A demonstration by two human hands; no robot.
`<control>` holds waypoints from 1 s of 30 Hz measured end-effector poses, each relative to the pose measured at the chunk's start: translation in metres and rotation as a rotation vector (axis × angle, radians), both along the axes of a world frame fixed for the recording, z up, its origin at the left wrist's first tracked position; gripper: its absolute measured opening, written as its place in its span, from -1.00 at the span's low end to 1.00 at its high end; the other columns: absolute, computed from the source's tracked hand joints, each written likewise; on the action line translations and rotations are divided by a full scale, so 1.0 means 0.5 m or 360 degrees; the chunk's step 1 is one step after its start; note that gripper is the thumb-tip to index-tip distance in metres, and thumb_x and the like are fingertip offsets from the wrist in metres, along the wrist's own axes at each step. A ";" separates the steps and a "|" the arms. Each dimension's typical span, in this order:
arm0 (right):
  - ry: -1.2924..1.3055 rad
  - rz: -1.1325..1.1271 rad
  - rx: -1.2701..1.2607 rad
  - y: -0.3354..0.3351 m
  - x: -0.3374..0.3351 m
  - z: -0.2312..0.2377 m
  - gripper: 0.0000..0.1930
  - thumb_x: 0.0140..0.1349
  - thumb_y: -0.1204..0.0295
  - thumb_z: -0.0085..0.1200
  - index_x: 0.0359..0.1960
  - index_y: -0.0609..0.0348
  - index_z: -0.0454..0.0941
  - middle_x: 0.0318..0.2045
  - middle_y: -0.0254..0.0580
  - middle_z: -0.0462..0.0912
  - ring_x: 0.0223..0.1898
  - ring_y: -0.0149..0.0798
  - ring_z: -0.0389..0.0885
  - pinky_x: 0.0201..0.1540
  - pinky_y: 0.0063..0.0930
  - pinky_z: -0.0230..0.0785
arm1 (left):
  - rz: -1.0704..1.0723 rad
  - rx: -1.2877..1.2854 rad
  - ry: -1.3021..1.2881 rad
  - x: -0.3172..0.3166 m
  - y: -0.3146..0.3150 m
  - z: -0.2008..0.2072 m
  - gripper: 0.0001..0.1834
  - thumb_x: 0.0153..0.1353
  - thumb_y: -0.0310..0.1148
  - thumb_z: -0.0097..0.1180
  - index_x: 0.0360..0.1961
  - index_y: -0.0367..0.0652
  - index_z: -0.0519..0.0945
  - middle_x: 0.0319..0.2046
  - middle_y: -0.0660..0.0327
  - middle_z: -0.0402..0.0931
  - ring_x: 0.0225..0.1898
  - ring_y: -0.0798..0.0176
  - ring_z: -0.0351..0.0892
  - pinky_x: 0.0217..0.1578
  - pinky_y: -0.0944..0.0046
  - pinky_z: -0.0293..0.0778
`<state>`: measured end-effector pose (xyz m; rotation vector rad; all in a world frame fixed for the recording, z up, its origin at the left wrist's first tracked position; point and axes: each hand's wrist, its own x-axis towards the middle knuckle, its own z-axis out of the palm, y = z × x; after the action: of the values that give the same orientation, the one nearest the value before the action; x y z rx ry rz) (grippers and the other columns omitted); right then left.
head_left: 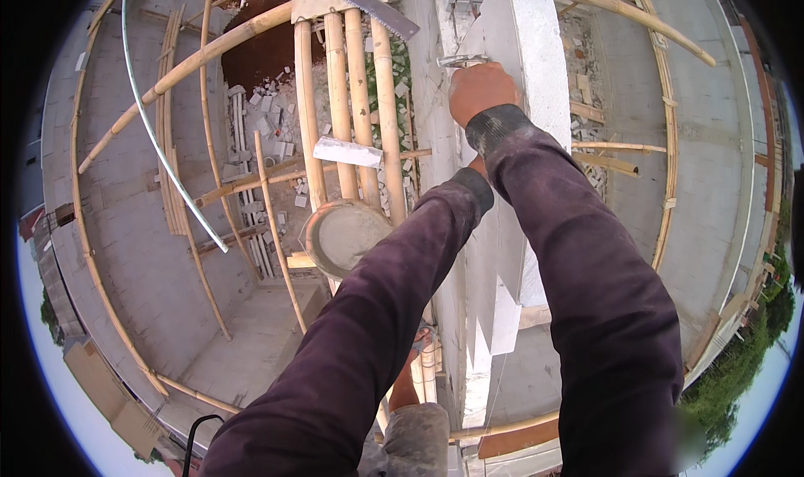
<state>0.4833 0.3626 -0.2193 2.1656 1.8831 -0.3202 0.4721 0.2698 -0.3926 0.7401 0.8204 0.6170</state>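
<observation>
My right hand (483, 92) is closed in a fist at the left side of a wall of white lightweight blocks (540, 67). A thin, shiny metal tool (462, 60) sticks out beyond its knuckles; the handle is hidden, so I cannot make out its exact kind. Closer to me, my left hand (478, 165) is against the same side of the wall. Only a small part of it shows past its dark cuff, and its fingers are hidden by my right sleeve.
Left of the wall, bamboo poles (339, 100) form a scaffold platform bearing a bucket of grey mortar (347, 236), a white block offcut (347, 152) and a handsaw (373, 10). Rubble (272, 117) lies below. A pale hose (151, 121) hangs at the left. My foot (421, 340) is on the bamboo.
</observation>
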 end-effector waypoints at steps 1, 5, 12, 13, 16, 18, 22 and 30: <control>-0.0065 -0.0013 0.0045 -0.007 0.001 0.000 -0.73 0.17 0.42 -0.03 -0.21 0.19 0.71 -0.20 0.05 0.67 -0.13 0.01 0.66 -0.17 -0.18 0.58 | -0.0007 0.0009 -0.0014 0.007 0.005 0.001 -0.33 0.46 0.07 -0.27 0.33 -0.28 0.26 0.25 0.04 0.35 0.24 0.14 0.32 0.26 0.21 0.19; 0.0031 0.0012 0.0073 -0.016 0.018 0.009 -0.73 0.17 0.43 -0.02 -0.21 0.23 0.70 -0.21 0.18 0.63 -0.19 0.06 0.68 -0.14 -0.21 0.59 | -0.0019 0.0027 -0.0035 0.017 0.016 0.007 -0.33 0.47 0.05 -0.28 0.34 -0.29 0.24 0.27 0.03 0.32 0.26 0.14 0.29 0.28 0.22 0.16; 0.0142 -0.0067 -0.0091 0.000 0.032 0.019 -0.72 0.20 0.47 -0.06 -0.15 0.25 0.67 -0.25 0.17 0.63 -0.15 0.08 0.66 -0.16 -0.08 0.57 | -0.0040 0.0059 -0.0045 0.019 0.026 0.009 -0.33 0.47 0.02 -0.31 0.36 -0.32 0.20 0.29 0.02 0.29 0.29 0.13 0.25 0.31 0.22 0.12; 0.0217 -0.0063 -0.0046 -0.005 0.036 0.026 -0.70 0.21 0.45 -0.03 -0.09 0.27 0.64 -0.20 0.17 0.61 -0.15 0.09 0.67 -0.15 -0.10 0.57 | -0.0045 0.0067 -0.0048 0.021 0.029 0.009 -0.33 0.48 0.02 -0.31 0.36 -0.33 0.20 0.30 0.02 0.28 0.30 0.13 0.24 0.31 0.22 0.11; 0.0394 -0.0104 0.0077 -0.044 0.034 0.054 -0.61 0.22 0.46 0.01 0.09 0.33 0.50 -0.11 0.20 0.57 -0.14 0.15 0.65 -0.12 -0.11 0.55 | -0.0015 0.0075 -0.0062 0.032 0.036 0.011 -0.33 0.48 0.01 -0.32 0.36 -0.34 0.18 0.31 0.01 0.27 0.31 0.13 0.22 0.32 0.22 0.09; 0.0626 -0.0141 0.0188 -0.107 0.058 0.083 -0.52 0.18 0.56 -0.04 0.18 0.38 0.36 -0.16 0.25 0.58 -0.10 0.23 0.59 -0.13 -0.04 0.51 | 0.0019 0.0087 -0.0062 0.038 0.041 0.009 -0.33 0.48 0.00 -0.33 0.37 -0.35 0.17 0.32 0.00 0.26 0.32 0.13 0.21 0.33 0.23 0.08; 0.0798 -0.0173 0.0889 -0.163 0.094 0.090 -0.49 0.24 0.55 -0.03 0.24 0.41 0.23 -0.18 0.34 0.55 -0.20 0.31 0.58 -0.19 0.01 0.46 | 0.0111 0.0101 -0.0027 0.044 0.044 0.000 -0.33 0.49 -0.02 -0.34 0.38 -0.36 0.15 0.33 0.00 0.23 0.34 0.13 0.19 0.35 0.23 0.05; 0.0849 -0.0566 0.0812 -0.183 0.193 0.062 -0.61 0.28 0.49 0.03 0.08 0.40 0.27 -0.30 0.39 0.55 -0.22 0.37 0.56 -0.21 0.09 0.39 | 0.0026 -0.0234 0.0666 0.026 0.071 0.017 -0.28 0.46 0.06 -0.28 0.31 -0.42 0.28 0.26 -0.05 0.33 0.22 0.08 0.32 0.25 0.22 0.16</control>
<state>0.5797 0.2710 -0.1884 3.0154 1.9857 -0.5874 0.4853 0.3054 -0.3842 0.7383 1.2445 0.4145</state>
